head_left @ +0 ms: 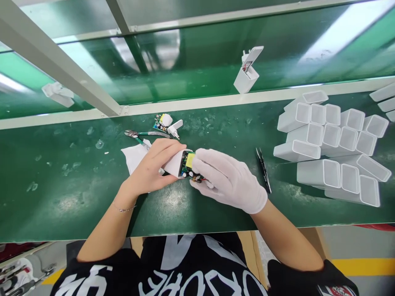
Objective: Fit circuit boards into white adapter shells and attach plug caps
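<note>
- White fabric gloves the right hand (230, 181), whose fingers bend close together and pinch the outer end of a circuit board (187, 163) carrying a yellow component (190, 160).
- Bare, the left hand (156, 164) curls round a white housing (173, 163), gripping it between the thumb and the fingers.
- Between the two hands, the circuit board pokes out of the housing's mouth; how much of it lies inside is hidden.
- Partly under the left hand, to its left, lies a white cloth (132, 159).
- Just beyond the left hand rest green-handled cutters (132, 133), and near them a second board (159, 122) and a white plug piece (175, 128).
- Just right of the gloved hand lie black tweezers (263, 170).
- Farther right of that hand, hollow white cases (331, 135) stand in piles on the green bench (212, 127).
- Well beyond the gloved hand sits another white case (246, 79), its lid raised.
</note>
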The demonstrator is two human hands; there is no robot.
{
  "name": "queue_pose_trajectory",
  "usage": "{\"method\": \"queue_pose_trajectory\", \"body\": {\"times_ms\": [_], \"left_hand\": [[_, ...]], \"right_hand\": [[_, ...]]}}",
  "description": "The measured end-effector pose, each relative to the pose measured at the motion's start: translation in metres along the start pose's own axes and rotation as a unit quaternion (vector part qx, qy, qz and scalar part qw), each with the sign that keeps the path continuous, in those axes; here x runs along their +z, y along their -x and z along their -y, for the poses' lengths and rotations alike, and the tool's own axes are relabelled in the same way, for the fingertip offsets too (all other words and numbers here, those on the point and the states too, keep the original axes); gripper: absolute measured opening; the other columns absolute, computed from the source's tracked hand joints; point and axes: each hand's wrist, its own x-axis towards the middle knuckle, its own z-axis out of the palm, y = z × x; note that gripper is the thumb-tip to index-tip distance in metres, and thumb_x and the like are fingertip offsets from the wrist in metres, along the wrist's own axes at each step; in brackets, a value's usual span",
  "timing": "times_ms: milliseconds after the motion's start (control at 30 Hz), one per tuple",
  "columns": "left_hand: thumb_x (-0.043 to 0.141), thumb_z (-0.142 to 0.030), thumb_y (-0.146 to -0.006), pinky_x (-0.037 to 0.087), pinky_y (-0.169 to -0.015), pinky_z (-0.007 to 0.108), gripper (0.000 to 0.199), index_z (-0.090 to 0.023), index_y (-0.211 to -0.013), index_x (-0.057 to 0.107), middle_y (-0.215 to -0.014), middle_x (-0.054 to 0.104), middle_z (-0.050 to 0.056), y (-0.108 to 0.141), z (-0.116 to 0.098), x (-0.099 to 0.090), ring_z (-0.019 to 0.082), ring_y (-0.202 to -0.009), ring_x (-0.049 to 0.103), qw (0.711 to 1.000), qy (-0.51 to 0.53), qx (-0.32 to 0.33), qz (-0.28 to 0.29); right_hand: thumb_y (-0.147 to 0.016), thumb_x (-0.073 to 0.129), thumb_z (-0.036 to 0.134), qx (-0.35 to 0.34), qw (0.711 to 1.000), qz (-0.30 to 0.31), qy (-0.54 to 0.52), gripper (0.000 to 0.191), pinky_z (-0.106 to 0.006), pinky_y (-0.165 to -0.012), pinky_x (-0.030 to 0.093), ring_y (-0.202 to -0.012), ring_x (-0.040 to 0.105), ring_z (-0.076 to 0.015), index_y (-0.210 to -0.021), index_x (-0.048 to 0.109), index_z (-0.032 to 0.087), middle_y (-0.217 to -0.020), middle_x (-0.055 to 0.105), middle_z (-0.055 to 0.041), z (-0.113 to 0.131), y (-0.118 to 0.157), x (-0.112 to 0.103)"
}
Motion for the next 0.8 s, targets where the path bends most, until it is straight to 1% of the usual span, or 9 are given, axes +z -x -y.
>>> {"method": "queue_pose_trajectory", "body": {"times_ms": [167, 267, 367, 433, 500, 633, 800], "left_hand": [[0.063, -0.044, -0.093, 0.049, -0.101, 0.045, 0.048, -0.027, -0.137, 0.052, -0.124, 0.064, 0.011, -0.0003, -0.0004, 0.0018, 0.026, -0.113, 0.060, 1.000, 0.005, 0.019, -0.011], [0.063, -0.047, -0.092, 0.049, -0.100, 0.045, 0.046, -0.027, -0.133, 0.055, -0.122, 0.065, 0.010, 0.0000, -0.0011, 0.0028, 0.026, -0.112, 0.060, 1.000, 0.014, -0.005, -0.011], [0.064, -0.051, -0.090, 0.050, -0.099, 0.047, 0.047, -0.027, -0.129, 0.058, -0.120, 0.065, 0.011, 0.0004, -0.0013, 0.0030, 0.027, -0.110, 0.060, 0.999, 0.020, -0.036, -0.011], [0.064, -0.051, -0.089, 0.050, -0.099, 0.048, 0.046, -0.026, -0.128, 0.058, -0.119, 0.066, 0.010, 0.0005, -0.0014, 0.0027, 0.027, -0.110, 0.060, 0.999, 0.019, -0.038, -0.012], [0.065, -0.048, -0.090, 0.050, -0.099, 0.047, 0.045, -0.027, -0.130, 0.057, -0.120, 0.066, 0.010, 0.0004, -0.0015, 0.0025, 0.026, -0.110, 0.060, 1.000, 0.014, -0.020, -0.014], [0.064, -0.039, -0.092, 0.050, -0.099, 0.045, 0.047, -0.027, -0.135, 0.050, -0.124, 0.064, 0.010, -0.0002, -0.0022, 0.0026, 0.025, -0.113, 0.059, 0.999, -0.001, 0.031, -0.028], [0.064, -0.032, -0.093, 0.052, -0.098, 0.045, 0.046, -0.027, -0.135, 0.048, -0.124, 0.063, 0.011, -0.0008, -0.0034, 0.0025, 0.026, -0.114, 0.059, 0.999, -0.013, 0.033, -0.024]], "right_hand": [[-0.095, 0.061, 0.027, -0.024, 0.999, -0.020, 0.035, 0.025, -0.028, -0.091, 0.060, -0.102, 0.068, -0.0182, -0.116, 0.063, 0.014, -0.109, 0.072, -0.0107, 0.0000, -0.0028, -0.0012], [-0.094, 0.062, 0.026, -0.035, 0.998, -0.020, 0.053, 0.025, -0.028, -0.091, 0.060, -0.101, 0.068, -0.0183, -0.114, 0.064, 0.012, -0.108, 0.073, -0.0114, 0.0008, -0.0037, -0.0023], [-0.094, 0.061, 0.027, -0.028, 0.997, -0.020, 0.062, 0.024, -0.028, -0.089, 0.061, -0.102, 0.068, -0.0182, -0.115, 0.065, 0.015, -0.108, 0.073, -0.0097, 0.0019, -0.0035, -0.0036], [-0.095, 0.060, 0.027, -0.030, 0.997, -0.023, 0.065, 0.022, -0.028, -0.088, 0.061, -0.102, 0.068, -0.0179, -0.114, 0.065, 0.018, -0.108, 0.073, -0.0083, 0.0024, -0.0033, -0.0043], [-0.095, 0.060, 0.026, -0.034, 0.997, -0.022, 0.068, 0.021, -0.028, -0.090, 0.061, -0.103, 0.067, -0.0178, -0.113, 0.066, 0.018, -0.108, 0.073, -0.0081, 0.0025, -0.0033, -0.0051], [-0.093, 0.063, 0.027, -0.042, 0.996, -0.029, 0.069, 0.023, -0.028, -0.088, 0.061, -0.101, 0.067, -0.0188, -0.111, 0.067, 0.013, -0.106, 0.073, -0.0110, 0.0027, -0.0045, -0.0064], [-0.094, 0.061, 0.027, -0.047, 0.995, -0.046, 0.079, 0.020, -0.027, -0.080, 0.063, -0.096, 0.069, -0.0181, -0.107, 0.069, 0.013, -0.103, 0.075, -0.0091, 0.0030, -0.0064, -0.0062]]}}
